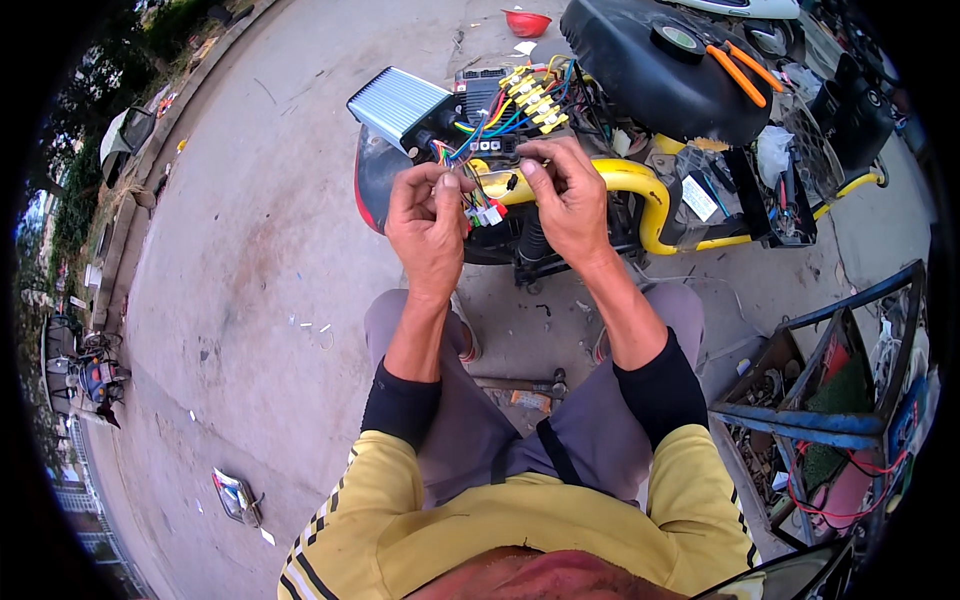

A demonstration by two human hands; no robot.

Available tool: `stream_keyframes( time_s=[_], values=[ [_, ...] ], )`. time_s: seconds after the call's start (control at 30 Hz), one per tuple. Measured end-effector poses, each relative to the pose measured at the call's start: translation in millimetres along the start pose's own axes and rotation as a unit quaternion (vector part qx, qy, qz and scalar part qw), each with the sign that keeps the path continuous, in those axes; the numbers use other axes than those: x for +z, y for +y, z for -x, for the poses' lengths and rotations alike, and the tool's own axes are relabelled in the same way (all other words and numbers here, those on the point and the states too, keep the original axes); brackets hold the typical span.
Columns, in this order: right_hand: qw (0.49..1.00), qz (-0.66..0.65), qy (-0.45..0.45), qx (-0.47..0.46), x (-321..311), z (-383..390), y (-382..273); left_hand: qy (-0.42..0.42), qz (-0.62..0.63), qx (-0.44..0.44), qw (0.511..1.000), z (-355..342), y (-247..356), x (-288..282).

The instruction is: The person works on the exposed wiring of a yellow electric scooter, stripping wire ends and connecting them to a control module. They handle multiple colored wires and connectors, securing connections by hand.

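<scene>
My left hand (pixel 428 225) is closed in a pinch beside a bundle of thin coloured wires (pixel 442 153) with small plugs (pixel 488 214). My right hand (pixel 572 205) is pinched too, near a small black connector (pixel 512 183). What sits between the fingertips of each hand is too small to make out. Just beyond the left hand is a silver finned controller box (pixel 400 105), where the wires come out. A yellow terminal strip (pixel 534 100) with thicker coloured cables lies past the right hand. Under both hands runs the vehicle's yellow tube frame (pixel 630 176).
A black seat (pixel 670 75) carries orange-handled pliers (pixel 737 75) and a tape roll (pixel 679 40). Right of my knees stands a blue metal rack (pixel 800 420) of parts and tools. A red bowl (pixel 527 23) lies far ahead. A rectangular lamp-like part (pixel 236 496) rests on the concrete at left.
</scene>
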State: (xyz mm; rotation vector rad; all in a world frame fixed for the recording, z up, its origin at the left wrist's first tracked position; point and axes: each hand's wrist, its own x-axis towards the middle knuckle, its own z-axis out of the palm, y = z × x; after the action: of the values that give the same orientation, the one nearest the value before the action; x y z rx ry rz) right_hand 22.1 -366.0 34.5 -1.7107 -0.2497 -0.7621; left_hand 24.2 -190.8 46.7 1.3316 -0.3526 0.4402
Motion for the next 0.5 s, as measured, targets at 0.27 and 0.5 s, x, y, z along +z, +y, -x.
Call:
stream_keyframes(
  time_s=[0.27,0.5],
  values=[
    [0.995,-0.007,-0.033,-0.092,10.0,2.1,-6.2,-0.052,-0.071,-0.016,0.996,7.3,-13.9,1.6],
    [0.993,-0.008,-0.051,-0.110,11.5,2.0,0.2,-0.073,-0.102,-0.020,0.992,7.3,-8.7,5.1]
  ],
)
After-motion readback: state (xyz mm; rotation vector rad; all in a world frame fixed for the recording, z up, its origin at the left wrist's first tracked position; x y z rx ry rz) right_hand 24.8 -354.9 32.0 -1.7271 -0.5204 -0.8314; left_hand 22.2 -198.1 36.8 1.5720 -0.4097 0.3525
